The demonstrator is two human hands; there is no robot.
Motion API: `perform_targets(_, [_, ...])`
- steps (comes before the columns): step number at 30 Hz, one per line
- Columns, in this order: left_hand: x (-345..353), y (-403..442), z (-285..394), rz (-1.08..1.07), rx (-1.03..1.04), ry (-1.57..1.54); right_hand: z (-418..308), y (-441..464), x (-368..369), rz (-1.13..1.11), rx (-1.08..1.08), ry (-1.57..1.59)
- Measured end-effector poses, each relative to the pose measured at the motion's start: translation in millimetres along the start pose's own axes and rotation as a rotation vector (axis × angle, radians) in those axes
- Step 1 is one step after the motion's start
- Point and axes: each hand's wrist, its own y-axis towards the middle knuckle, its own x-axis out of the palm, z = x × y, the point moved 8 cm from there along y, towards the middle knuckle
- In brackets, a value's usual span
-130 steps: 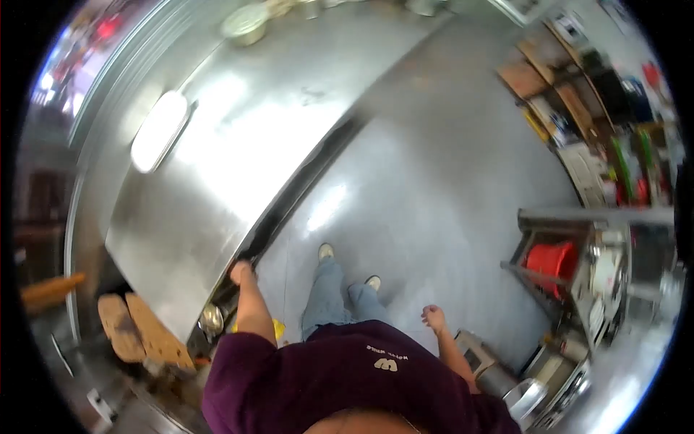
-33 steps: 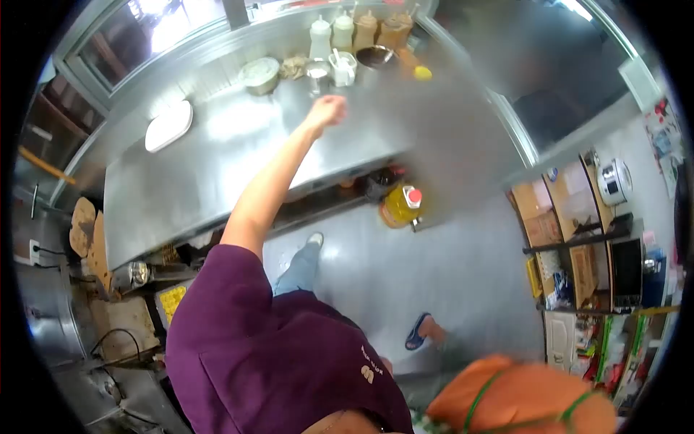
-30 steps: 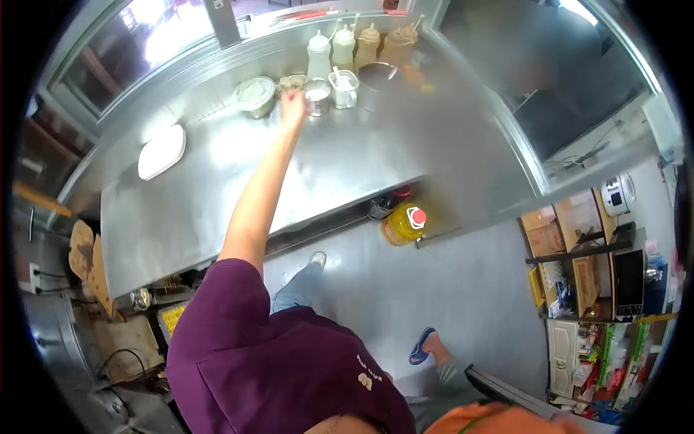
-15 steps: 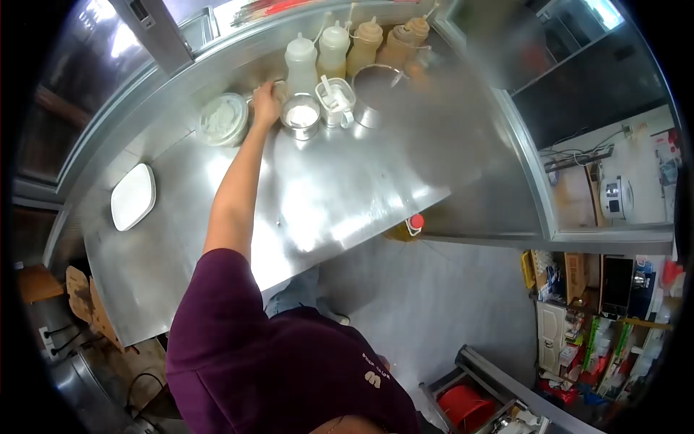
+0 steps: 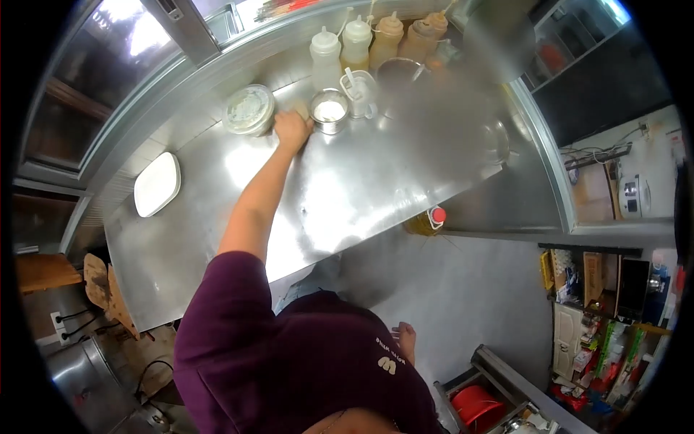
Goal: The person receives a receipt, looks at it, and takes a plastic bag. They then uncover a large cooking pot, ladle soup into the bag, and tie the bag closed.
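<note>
Cloth [image 5: 301, 109], as it seems to be, shows as a small pale piece on the steel table [image 5: 347, 202], just beyond the fingers of the left hand [image 5: 293, 130]; the rest of it, if there is more, is hidden.

Starting from the left side, a white tray [image 5: 157, 185] lies flat near the back of the table. Next comes a round tub [image 5: 249, 108] with a clear lid. Left hand is directly to the right of this tub, with the back of the hand upward. Its fingers are bent downward at the cloth, but I cannot tell if they are clamped on it or only touching.

Such a cloth should be, in my judgement, light and soft, without any stiffness, and not fragile. If it is damp, it may be a little slippery and heavier. I would take it from above, at a bunched part, keeping the knuckles away from the metal cup [image 5: 330, 111], which stands just to the right and could be knocked.

Further right are a white jug [image 5: 361, 94] and, behind, squeeze bottles [image 5: 325, 59]. Right hand [image 5: 406, 338] is low, beside the purple shirt [image 5: 289, 362], well apart from the table things; whether its fingers are together or apart, I cannot tell.
</note>
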Motion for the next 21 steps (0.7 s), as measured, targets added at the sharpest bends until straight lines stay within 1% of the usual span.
perform_targets(1, [-13.0,-16.4,5.1,-0.068,0.012,-0.047,-0.5,2.0,0.8,-0.008,-0.003,0.003])
perform_targets(2, [-5.4,-35.2,3.1,-0.170,0.026,-0.106,1.9,4.9,0.5,-0.011,-0.012,0.014])
perform_targets(3, [-11.0,-59.1,4.4,-0.082,0.046,-0.116,9.9,10.1,-2.5,-0.014,-0.032,0.040])
perform_targets(4, [-28.3,-86.7,11.4,-0.160,0.031,-0.144,14.2,12.1,-5.5,-0.012,-0.037,0.019])
perform_targets(5, [-37.6,-117.2,16.2,-0.126,0.039,-0.182,18.6,12.0,-8.9,-0.002,-0.036,0.007])
perform_targets(7, [-61.1,-180.9,39.6,-0.166,0.139,-0.216,40.3,7.8,-22.4,0.007,-0.032,0.007])
perform_targets(8, [-70.5,-209.2,55.6,-0.247,0.143,-0.215,51.2,12.2,-31.4,0.004,-0.041,0.018])
perform_targets(9, [-76.7,-236.7,74.5,-0.305,0.207,-0.257,61.6,11.4,-39.7,0.008,-0.051,0.036])
perform_targets(10, [-79.4,-260.0,96.2,-0.362,0.282,-0.297,62.5,11.3,-45.6,-0.004,-0.064,-0.050])
perform_targets(11, [-67.3,-287.5,122.8,-0.618,0.301,-0.425,61.1,9.2,-55.4,-0.008,-0.068,-0.126])
perform_targets(12, [-56.3,-321.6,150.4,-0.888,0.327,-0.523,38.6,-4.3,-60.2,-0.005,-0.231,-0.119])
perform_targets(13, [-7.7,-375.2,174.9,-1.031,0.419,-0.682,5.0,-28.0,-62.9,0.018,-0.397,-0.124])
perform_targets(14, [36.0,-421.2,212.6,-1.191,0.513,-0.830,-17.8,-46.5,-66.1,-0.039,-0.421,-0.011])
perform_targets(15, [-6.5,-454.9,264.7,-1.200,0.664,-0.812,-42.6,-67.2,-75.1,-0.097,-0.467,0.097])
perform_targets(16, [-71.2,-501.6,306.5,-1.214,0.813,-0.791,-69.3,-110.1,-94.5,-0.050,-0.487,0.244])
perform_targets(17, [-108.5,-539.3,340.2,-1.205,0.908,-0.806,-83.8,-143.5,-112.5,-0.012,-0.513,0.380])
perform_targets(19, [-165.4,-603.6,388.5,-1.182,1.047,-0.852,-78.4,-159.5,-154.5,0.068,-0.690,0.775])
perform_targets(20, [-187.0,-630.0,411.6,-1.216,1.163,-0.867,-77.1,-170.7,-184.9,0.095,-0.795,0.942])
perform_targets(21, [-206.8,-655.5,431.4,-1.248,1.276,-0.878,-70.4,-182.8,-214.0,0.182,-0.822,0.970])
